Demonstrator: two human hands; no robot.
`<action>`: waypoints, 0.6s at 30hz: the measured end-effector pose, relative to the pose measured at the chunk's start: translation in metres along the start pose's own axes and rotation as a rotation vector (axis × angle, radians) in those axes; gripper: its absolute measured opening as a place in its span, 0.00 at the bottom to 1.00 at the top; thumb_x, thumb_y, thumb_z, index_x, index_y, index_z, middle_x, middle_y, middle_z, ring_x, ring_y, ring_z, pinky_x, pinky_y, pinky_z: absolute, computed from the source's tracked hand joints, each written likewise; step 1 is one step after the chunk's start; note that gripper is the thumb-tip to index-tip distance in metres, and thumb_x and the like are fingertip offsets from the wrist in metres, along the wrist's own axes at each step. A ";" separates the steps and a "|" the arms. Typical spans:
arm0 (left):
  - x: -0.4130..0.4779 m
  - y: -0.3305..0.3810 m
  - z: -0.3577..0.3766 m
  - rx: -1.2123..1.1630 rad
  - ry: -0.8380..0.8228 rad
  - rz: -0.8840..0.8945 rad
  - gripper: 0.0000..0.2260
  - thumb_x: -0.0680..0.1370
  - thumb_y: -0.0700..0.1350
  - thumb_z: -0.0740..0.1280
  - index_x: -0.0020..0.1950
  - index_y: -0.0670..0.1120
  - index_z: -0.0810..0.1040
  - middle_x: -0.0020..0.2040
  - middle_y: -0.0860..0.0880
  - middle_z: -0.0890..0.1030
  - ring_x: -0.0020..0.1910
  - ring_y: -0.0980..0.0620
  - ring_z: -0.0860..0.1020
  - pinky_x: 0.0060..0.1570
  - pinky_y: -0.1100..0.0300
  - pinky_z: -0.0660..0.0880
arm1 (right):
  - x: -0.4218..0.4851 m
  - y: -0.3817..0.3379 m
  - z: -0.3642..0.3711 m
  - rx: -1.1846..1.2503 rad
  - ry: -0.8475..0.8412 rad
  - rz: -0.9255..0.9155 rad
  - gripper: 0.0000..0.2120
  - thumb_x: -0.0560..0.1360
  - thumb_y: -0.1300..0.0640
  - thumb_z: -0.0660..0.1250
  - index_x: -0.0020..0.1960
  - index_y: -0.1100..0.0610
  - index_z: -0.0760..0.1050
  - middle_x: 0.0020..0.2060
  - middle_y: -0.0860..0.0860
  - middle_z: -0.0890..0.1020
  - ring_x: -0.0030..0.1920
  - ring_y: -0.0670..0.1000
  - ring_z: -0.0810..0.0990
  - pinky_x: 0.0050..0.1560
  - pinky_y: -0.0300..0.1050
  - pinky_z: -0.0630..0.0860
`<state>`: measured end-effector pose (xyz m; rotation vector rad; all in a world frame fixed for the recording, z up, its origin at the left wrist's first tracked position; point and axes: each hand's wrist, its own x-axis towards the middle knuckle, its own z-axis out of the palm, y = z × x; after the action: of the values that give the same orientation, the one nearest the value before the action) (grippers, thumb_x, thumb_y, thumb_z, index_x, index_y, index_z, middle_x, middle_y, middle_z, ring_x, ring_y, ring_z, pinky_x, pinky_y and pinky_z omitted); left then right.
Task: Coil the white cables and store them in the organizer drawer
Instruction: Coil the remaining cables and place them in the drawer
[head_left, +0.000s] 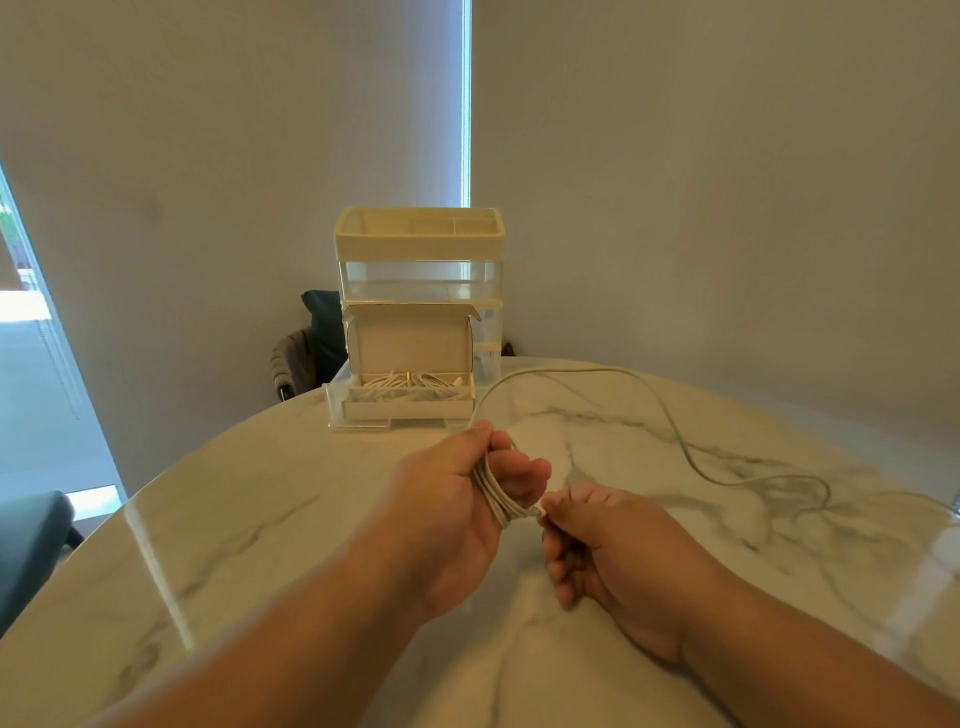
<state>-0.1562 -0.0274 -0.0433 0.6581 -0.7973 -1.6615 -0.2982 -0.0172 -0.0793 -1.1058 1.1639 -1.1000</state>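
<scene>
My left hand (452, 504) grips the white cable (493, 491), whose pale turns loop round the fingers. My right hand (613, 551), just beside it, pinches the cable's end at the coil. The free length arcs from my left thumb and trails right across the marbled surface (260, 519). Beyond my hands, the organizer (418, 244) has its bottom drawer (336, 410) pulled out, holding an open box (410, 343) of stored cables (410, 387).

left hand (453, 506) gripping; right hand (602, 553) pinching.
</scene>
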 end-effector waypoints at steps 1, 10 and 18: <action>0.000 0.000 0.001 -0.001 0.007 0.009 0.13 0.84 0.43 0.56 0.43 0.40 0.73 0.28 0.46 0.77 0.32 0.48 0.82 0.43 0.55 0.78 | 0.000 -0.001 0.000 -0.013 -0.003 0.004 0.12 0.81 0.58 0.62 0.40 0.60 0.74 0.29 0.56 0.76 0.27 0.52 0.72 0.28 0.46 0.69; 0.000 -0.003 0.000 0.061 -0.018 -0.009 0.12 0.84 0.44 0.57 0.46 0.40 0.74 0.30 0.48 0.75 0.26 0.53 0.73 0.38 0.56 0.74 | -0.003 -0.004 0.001 -0.030 0.032 0.035 0.10 0.81 0.59 0.62 0.42 0.62 0.74 0.27 0.55 0.75 0.27 0.51 0.71 0.27 0.46 0.68; 0.017 0.003 -0.013 0.234 0.162 0.110 0.12 0.84 0.41 0.56 0.42 0.41 0.72 0.24 0.51 0.67 0.21 0.54 0.64 0.34 0.55 0.71 | -0.020 -0.017 0.007 -0.230 0.067 0.032 0.13 0.79 0.48 0.64 0.57 0.55 0.75 0.47 0.52 0.83 0.39 0.49 0.79 0.40 0.44 0.74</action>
<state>-0.1477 -0.0465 -0.0492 0.8842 -0.9010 -1.4083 -0.2937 0.0013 -0.0597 -1.2292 1.3828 -1.0021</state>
